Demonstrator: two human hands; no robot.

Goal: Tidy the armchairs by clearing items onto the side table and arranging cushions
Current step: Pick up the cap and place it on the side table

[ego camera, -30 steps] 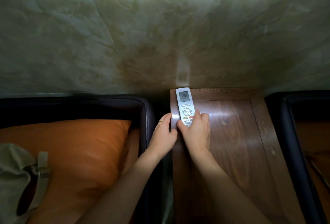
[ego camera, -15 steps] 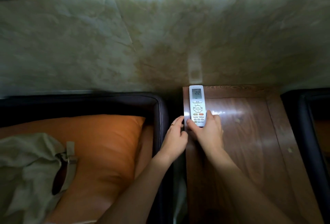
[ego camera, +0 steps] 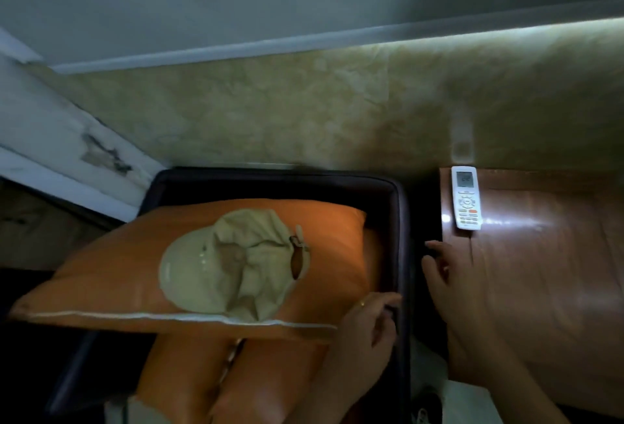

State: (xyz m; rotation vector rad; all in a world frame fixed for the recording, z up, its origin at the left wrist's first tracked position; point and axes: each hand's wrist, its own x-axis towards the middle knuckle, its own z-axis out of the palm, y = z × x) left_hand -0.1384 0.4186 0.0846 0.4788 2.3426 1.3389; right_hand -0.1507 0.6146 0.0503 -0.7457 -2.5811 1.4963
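Note:
A white remote control lies flat at the back left corner of the wooden side table, with no hand on it. My right hand hovers over the table's left edge, below the remote, fingers apart and holding nothing. My left hand is over the armchair's right armrest, by the corner of the orange cushion, fingers loosely curled with nothing in them. A beige cap rests on top of that cushion. The cushion lies across the dark armchair.
A second orange cushion or seat pad sits lower in the armchair, under the first. A marbled wall panel runs behind the chair and table. A white marble slab stands at the left.
Both hands have let go of the remote and drawn back from it. The view has swung left, bringing the cap and the whole cushion into sight. My left hand has moved toward the cushion.

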